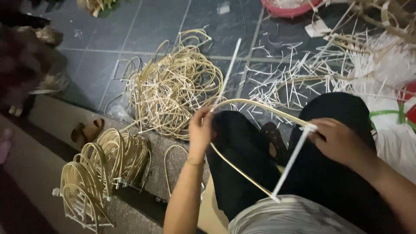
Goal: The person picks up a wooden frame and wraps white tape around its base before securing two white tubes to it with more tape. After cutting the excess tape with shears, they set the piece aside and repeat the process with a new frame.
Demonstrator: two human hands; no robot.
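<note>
I'm pinching the pale bent cane strip with my left hand to hold its curve, while my right hand is clenching a white flat strip against it for binding.

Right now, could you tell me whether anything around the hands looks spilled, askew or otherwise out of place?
Yes: pale cane offcuts lie scattered loose over the dark tiled floor, unlike the stacked bent hoops. The left hand and right hand grip a bent cane strip.
</note>
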